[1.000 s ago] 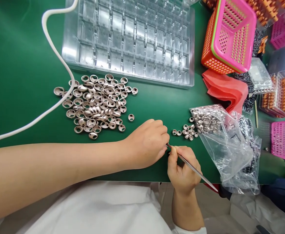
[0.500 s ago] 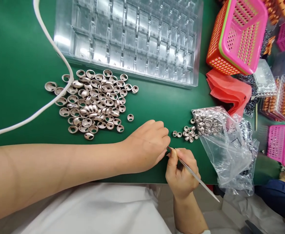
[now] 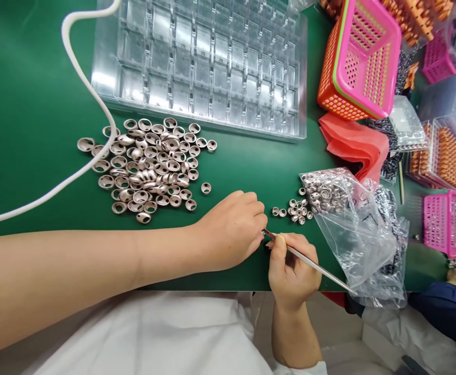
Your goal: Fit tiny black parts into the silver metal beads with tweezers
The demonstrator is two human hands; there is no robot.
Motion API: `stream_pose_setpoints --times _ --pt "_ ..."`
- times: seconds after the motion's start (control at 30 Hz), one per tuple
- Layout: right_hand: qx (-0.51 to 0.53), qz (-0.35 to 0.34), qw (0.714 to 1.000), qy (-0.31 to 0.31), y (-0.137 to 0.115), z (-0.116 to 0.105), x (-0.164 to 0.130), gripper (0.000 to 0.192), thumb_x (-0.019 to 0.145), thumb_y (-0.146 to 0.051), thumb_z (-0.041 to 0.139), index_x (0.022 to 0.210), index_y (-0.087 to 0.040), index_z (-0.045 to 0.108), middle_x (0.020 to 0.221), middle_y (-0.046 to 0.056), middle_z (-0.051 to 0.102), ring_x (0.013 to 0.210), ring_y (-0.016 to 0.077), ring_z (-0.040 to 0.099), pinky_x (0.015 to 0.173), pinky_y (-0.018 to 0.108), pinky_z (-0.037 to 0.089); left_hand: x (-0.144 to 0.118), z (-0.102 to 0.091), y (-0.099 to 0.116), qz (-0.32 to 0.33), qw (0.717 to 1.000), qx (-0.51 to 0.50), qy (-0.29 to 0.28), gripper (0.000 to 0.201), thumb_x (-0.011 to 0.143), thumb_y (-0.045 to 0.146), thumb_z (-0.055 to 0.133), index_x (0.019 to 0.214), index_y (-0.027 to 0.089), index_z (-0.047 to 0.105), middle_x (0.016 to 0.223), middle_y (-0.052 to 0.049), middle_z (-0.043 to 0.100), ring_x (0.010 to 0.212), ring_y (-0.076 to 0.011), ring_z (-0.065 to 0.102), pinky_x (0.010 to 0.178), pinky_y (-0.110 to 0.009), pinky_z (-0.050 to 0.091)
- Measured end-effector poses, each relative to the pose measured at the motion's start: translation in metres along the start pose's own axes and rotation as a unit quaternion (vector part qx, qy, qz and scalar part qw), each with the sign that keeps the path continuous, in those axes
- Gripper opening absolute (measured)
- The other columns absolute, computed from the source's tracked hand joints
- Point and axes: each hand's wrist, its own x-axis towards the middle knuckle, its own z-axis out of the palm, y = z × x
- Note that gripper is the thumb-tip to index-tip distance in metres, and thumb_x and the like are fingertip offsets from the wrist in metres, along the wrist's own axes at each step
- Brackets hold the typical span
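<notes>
My left hand (image 3: 233,229) is closed, knuckles up, over the green table. Whatever its fingertips pinch is hidden behind the fingers. In my right hand (image 3: 293,268) a slim pale-handled stick like a fine paintbrush (image 3: 319,268) is gripped near its dark reddish end. That end meets the fingertips of my left hand. Left of the hands lies a heap of hollow, silver-brown metal rings (image 3: 150,166) with holes in their sides. Just beyond my right hand sits a small cluster of tiny metal rings (image 3: 299,209), beside a clear plastic bag (image 3: 349,234) holding more small metal parts.
A clear compartment tray (image 3: 208,117) lies at the back. A white cable (image 3: 89,78) crosses the ring heap. Stacked pink and orange baskets (image 3: 386,107), red cloth (image 3: 358,146) and a pink basket (image 3: 444,224) stand right. A co-worker's dark sleeve (image 3: 442,310) shows at lower right.
The stick has swung slightly, its far end now higher. Both hands stay close together with the same grips. The view has shifted a little, and the cable's upper part bends differently.
</notes>
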Motion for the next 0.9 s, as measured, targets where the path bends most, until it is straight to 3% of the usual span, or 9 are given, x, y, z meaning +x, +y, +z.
stream_pose_setpoints --times 0.47,0.9 --pt "-0.002 -0.004 1.000 -0.015 0.003 0.002 -0.002 0.021 0.090 -0.008 0.065 0.103 -0.022 0.057 0.081 0.000 0.067 0.068 0.0132 0.069 0.057 0.027 0.059 0.001 0.000 -0.001 0.006 1.000 0.009 0.006 0.014 0.090 0.018 0.065 0.078 0.013 0.069 0.077 -0.004 0.061 0.079 -0.0199 0.048 0.070 -0.035 0.032" --pt "-0.080 -0.080 0.991 -0.073 -0.008 -0.003 0.016 0.024 0.090 -0.004 0.061 0.103 -0.022 0.053 0.076 -0.001 0.062 0.065 0.0127 0.063 0.057 0.026 0.055 -0.001 0.000 0.000 0.008 1.000 0.006 0.009 0.015 0.091 0.017 0.062 0.078 0.014 0.068 0.076 -0.004 0.059 0.078 -0.0208 0.047 0.068 -0.036 0.031"
